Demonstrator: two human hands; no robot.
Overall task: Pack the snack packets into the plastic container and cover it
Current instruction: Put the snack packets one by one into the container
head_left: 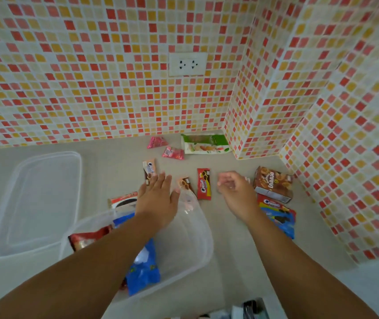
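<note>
On the grey counter (230,261) a clear plastic container (197,254) holds a blue packet (143,270) and a dark red packet (89,238); its clear lid (34,203) lies just to the left. The left hand (158,199), fingers straight, reaches over the container's far rim. The right hand (236,192), fingers loosely curled, hovers between a red Cream-O packet (204,184) and a brown box (272,184). Pink packets (173,153) and a green packet (204,143) lie near the tiled wall (91,77).

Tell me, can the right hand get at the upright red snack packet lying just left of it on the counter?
Probably yes. The right hand hovers beside the red snack packet, with only bare grey counter between them. Nothing covers the packet, and the left hand is off to its other side.
</note>
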